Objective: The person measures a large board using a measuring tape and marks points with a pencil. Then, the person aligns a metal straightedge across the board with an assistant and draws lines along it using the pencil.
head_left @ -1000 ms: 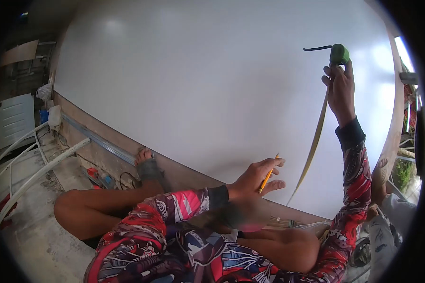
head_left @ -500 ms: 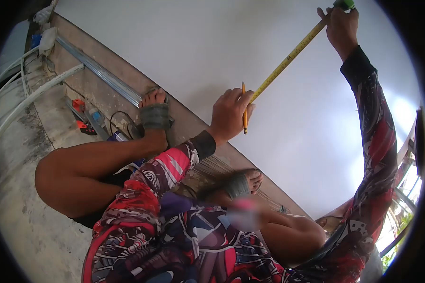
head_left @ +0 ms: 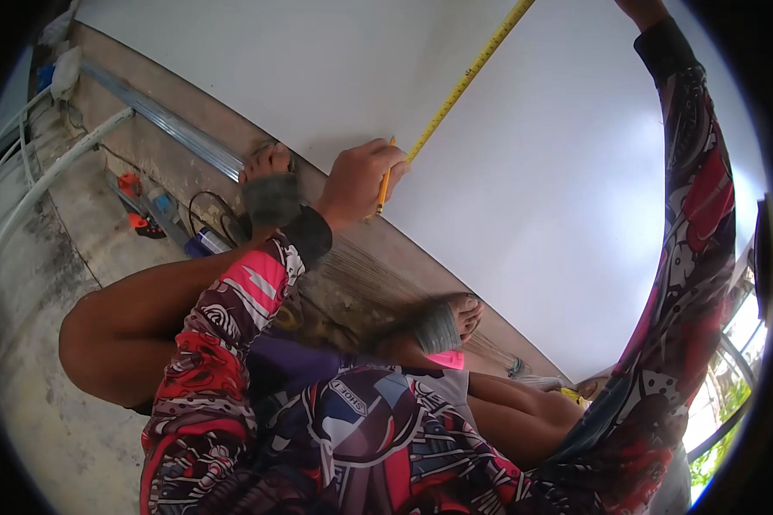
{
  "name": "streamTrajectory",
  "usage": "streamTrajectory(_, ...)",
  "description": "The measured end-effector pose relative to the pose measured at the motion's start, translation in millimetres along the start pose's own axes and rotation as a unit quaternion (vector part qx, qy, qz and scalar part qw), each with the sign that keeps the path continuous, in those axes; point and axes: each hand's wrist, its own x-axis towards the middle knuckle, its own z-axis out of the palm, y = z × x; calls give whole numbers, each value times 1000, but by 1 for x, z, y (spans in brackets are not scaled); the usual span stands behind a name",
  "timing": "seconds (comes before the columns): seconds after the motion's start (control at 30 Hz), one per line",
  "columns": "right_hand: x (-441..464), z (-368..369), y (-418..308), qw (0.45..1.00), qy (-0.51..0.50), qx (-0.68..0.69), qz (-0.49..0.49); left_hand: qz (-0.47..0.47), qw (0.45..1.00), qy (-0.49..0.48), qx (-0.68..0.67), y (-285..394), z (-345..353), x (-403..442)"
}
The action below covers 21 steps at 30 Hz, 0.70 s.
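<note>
Left fingers (head_left: 390, 158), pinching pencil (head_left: 385, 190) and apparently tape (head_left: 468, 73), had shifted to the board (head_left: 524, 223) edge, giving us a reference; right fingers: couldn't tell.

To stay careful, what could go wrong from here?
The bare left hand grips the slim yellow-orange pencil while touching the flat yellow tape blade, so shifting the pencil might let the blade slip. The grey-strapped left foot sits close to the end of the long shiny metal channel, so a shuffle might knock it.
</note>
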Motion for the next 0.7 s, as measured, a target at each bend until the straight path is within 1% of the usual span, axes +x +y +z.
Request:
streamTrajectory(0.03,6,-2,-1,1000,3,-4,9,3,1000,17,-1,-1,-1,3)
streamTrajectory(0.1,15,-8,-8,1000,11,-17,24,-8,1000,21,-7,0,-1,13)
streamTrajectory(0.13,21,-9,-13,989,78,88,92,-9,999,29,-12,1,1,23)
streamTrajectory(0.2,29,-18,-5,995,59,-82,21,5,999,39,-4,1,7,31)
streamTrajectory(0.23,38,-22,6,996,60,-66,23,10,999,44,1,-1,9,32)
streamTrajectory(0.27,42,-21,11,993,63,-98,20,5,999,54,5,-1,9,30)
streamTrajectory(0.33,47,-15,24,991,84,-104,19,1,997,73,11,-2,10,29)
streamTrajectory(0.43,61,-22,47,989,58,-133,10,4,996,92,-1,-6,9,24)
streamTrajectory(0.47,65,-26,52,994,71,-63,48,8,995,102,-4,-8,9,25)
streamTrajectory(0.5,68,-28,60,981,98,-169,11,26,995,99,9,-10,6,26)
streamTrajectory(0.53,65,-22,60,954,125,-272,-25,36,994,108,1,-11,5,28)
streamTrajectory(0.57,60,-22,61,954,136,-262,-50,45,992,115,-8,-10,4,31)
streamTrajectory(0.6,56,-23,59,941,153,-302,-19,52,991,124,-15,-10,3,35)
streamTrajectory(0.67,43,-19,52,897,188,-400,-25,62,988,134,-41,-7,-3,47)
streamTrajectory(0.7,49,-25,65,926,175,-330,-47,66,987,139,-54,-7,-5,54)
